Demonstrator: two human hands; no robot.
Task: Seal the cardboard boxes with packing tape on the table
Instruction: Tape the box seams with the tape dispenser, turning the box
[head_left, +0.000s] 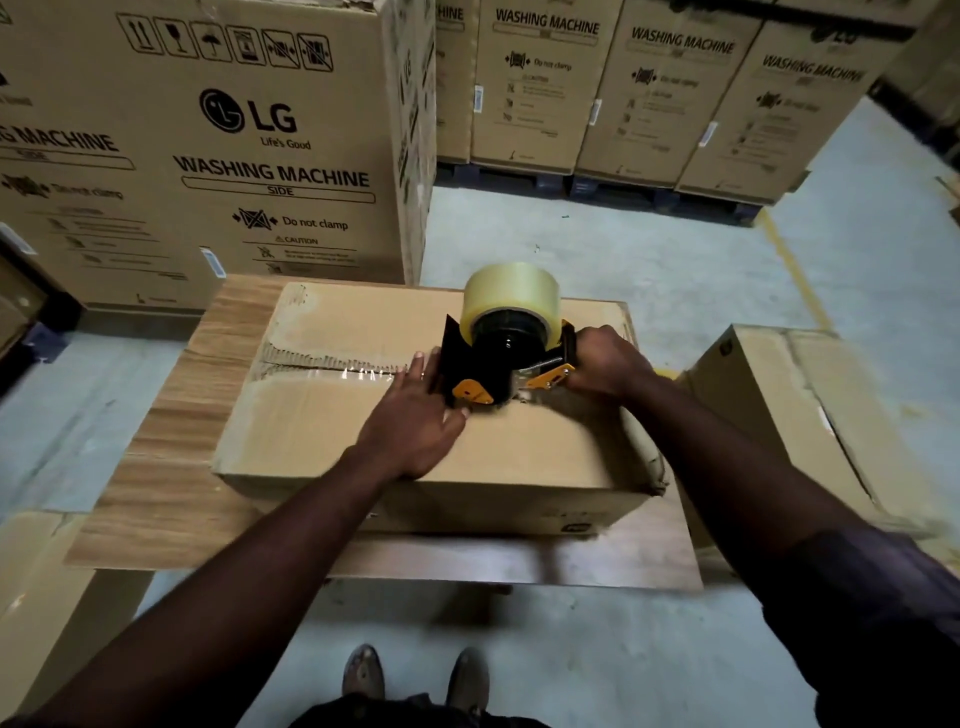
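Right hand (609, 364) clenched round black dispenser (488, 358) handle — left hand (415, 418) flat, pressing corrugated box (322, 421).

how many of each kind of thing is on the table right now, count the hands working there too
cardboard box: 1
tape dispenser: 1
tape roll: 1
hands: 2, left hand flat on the box, right hand gripping the dispenser
total: 5

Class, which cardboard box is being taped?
The flat brown cardboard box on the wooden table, under the black tape dispenser; the others, like the tall LG cardboard box, stand off the table.
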